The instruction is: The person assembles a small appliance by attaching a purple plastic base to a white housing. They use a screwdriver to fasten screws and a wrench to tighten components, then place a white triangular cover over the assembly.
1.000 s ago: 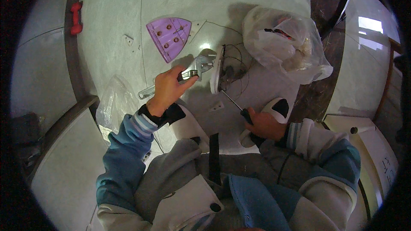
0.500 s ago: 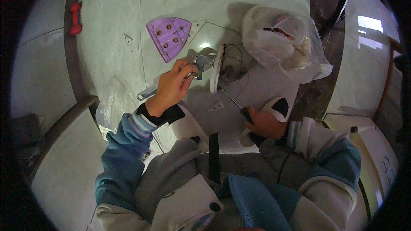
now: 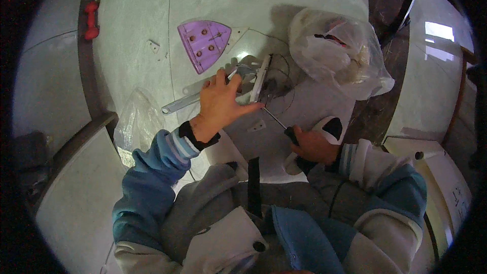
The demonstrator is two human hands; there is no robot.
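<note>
My left hand (image 3: 220, 100) is open over an adjustable wrench (image 3: 181, 103), its fingers apart. The thumb stretches right to the lower end of a narrow white piece (image 3: 261, 79) seen nearly edge-on; I cannot tell whether it touches. The wrench's handle points left on the floor, its jaws near the white piece, its middle hidden by my hand. My right hand (image 3: 315, 146) is closed around the black handle of a screwdriver (image 3: 277, 120), its shaft reaching up-left to the white piece's lower end. Beyond my left hand lies a purple rounded-triangle plate (image 3: 204, 45) with several brown-ringed holes.
A clear plastic bag (image 3: 340, 53) with things inside sits at the far right, thin dark wire (image 3: 286, 66) beside it. Small white triangular pieces (image 3: 153, 46) lie on the floor. Another clear bag (image 3: 137, 124) is at left, a red dumbbell (image 3: 91, 20) far left.
My left hand has let go of the wrench near its head and moved right and slightly down, its fingers spreading and thumb extending to the white piece. My right hand stays put with the screwdriver.
</note>
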